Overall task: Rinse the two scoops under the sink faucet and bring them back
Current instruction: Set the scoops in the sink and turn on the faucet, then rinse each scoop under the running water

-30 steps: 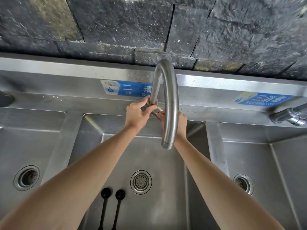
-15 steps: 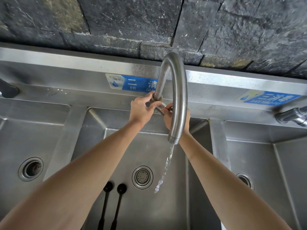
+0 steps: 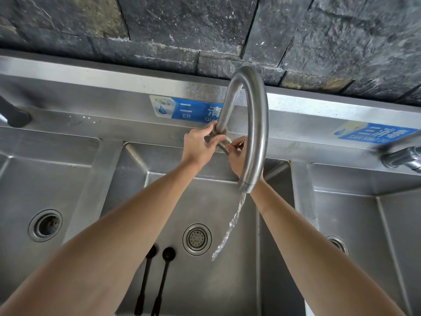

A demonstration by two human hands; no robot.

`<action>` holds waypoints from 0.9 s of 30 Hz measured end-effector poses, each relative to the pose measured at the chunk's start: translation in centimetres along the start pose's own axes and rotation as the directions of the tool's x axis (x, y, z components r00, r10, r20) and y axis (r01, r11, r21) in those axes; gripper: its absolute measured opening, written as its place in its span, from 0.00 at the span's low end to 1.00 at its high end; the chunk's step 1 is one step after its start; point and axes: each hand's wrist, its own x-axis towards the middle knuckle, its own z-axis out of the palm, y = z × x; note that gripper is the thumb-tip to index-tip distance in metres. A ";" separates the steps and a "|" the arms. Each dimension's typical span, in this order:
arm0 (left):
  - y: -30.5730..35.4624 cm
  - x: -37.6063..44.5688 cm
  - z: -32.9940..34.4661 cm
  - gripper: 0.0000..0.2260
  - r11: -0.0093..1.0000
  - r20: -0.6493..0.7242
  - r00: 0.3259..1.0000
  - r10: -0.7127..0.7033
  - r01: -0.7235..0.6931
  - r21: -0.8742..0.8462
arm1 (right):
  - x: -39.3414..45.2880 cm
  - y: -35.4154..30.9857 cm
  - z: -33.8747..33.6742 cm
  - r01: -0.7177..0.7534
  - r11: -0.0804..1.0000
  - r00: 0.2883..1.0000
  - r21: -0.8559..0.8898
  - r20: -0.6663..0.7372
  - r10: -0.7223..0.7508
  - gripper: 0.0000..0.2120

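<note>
Gripping the curved steel faucet (image 3: 255, 124) base, left hand (image 3: 198, 145) and right hand (image 3: 235, 156) are starting water; two black scoops (image 3: 157, 281) are waiting unrinsed near the basin's front edge.

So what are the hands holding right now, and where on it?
Both grip the faucet fittings at its base: the left hand round the collar, the right hand pinching the handle. The two scoops lie unheld in the basin.
</note>
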 end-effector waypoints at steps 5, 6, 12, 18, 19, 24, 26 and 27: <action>0.0 0.1 -0.3 0.23 1.000 0.047 0.999 -0.023 0.022 0.009 | -0.3 -0.1 -0.9 0.014 1.000 0.998 -0.019 0.060 -0.013 0.04; 0.0 0.1 -0.5 0.23 0.999 0.070 0.997 -0.035 0.035 0.008 | -0.4 -0.2 -1.3 0.020 1.000 0.996 -0.005 0.085 -0.019 0.03; -0.9 -2.7 -1.3 0.33 0.992 0.106 0.987 -0.122 0.126 -0.032 | -4.9 1.4 -1.5 -0.179 0.945 0.984 0.273 0.074 0.165 0.21; -6.6 -9.7 -1.1 0.33 0.965 0.164 0.951 -0.263 0.260 0.038 | -12.6 5.0 1.6 -0.359 0.926 0.916 0.117 0.235 0.325 0.13; -7.9 -11.1 -1.2 0.34 0.956 0.182 0.938 -0.294 0.290 0.047 | -13.7 5.2 2.3 -0.383 0.915 0.903 0.123 0.257 0.344 0.11; -15.7 -19.5 -1.8 0.35 0.862 0.209 0.837 -0.505 0.501 0.077 | -18.3 7.1 6.7 -0.408 0.913 0.843 -0.007 0.383 0.379 0.11; -18.9 -22.9 -2.2 0.31 0.803 0.172 0.784 -0.596 0.587 0.108 | -20.6 8.0 9.2 -0.397 0.915 0.812 -0.079 0.435 0.390 0.13; -20.5 -24.4 -2.3 0.27 0.771 0.158 0.755 -0.637 0.626 0.117 | -21.9 8.4 10.4 -0.388 0.915 0.799 -0.108 0.456 0.393 0.14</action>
